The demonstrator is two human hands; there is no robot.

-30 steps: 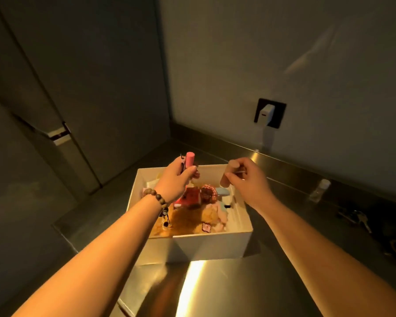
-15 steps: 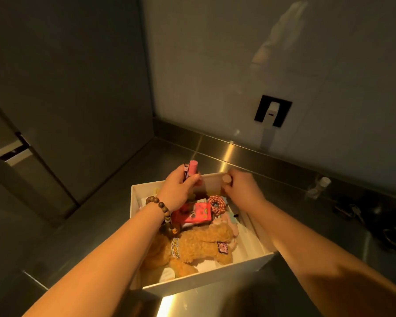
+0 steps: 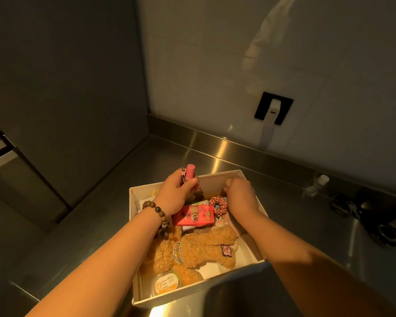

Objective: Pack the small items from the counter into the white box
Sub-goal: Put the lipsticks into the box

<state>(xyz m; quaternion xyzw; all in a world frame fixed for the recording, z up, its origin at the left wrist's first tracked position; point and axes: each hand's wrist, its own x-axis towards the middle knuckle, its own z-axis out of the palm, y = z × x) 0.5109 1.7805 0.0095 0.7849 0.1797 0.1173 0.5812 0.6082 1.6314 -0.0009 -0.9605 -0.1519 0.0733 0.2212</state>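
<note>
The white box (image 3: 220, 176) sits open on the steel counter. Inside lie a tan plush bear (image 3: 199, 248), a pink snack packet (image 3: 193, 215), a checked scrunchie (image 3: 218, 205) and a round yellow-lidded tin (image 3: 166, 285). My left hand (image 3: 175, 194) hovers over the box's far left part, shut on a pink tube (image 3: 189, 172) together with a small flat packet. My right hand (image 3: 241, 194) reaches into the far right corner, curled around a small beige cylinder (image 3: 230, 181) that is mostly hidden by the fingers.
A small white-capped bottle (image 3: 320, 181) stands by the back wall at right. Dark keys and a ring-shaped object (image 3: 386, 233) lie further right. A black wall socket with a white plug (image 3: 273, 109) is above the counter. A dark cabinet panel closes the left side.
Both hands have dropped lower into the far end of the box. The right hand went down into the corner with the beige cylinder. The view tilted down, showing more of the box's contents.
</note>
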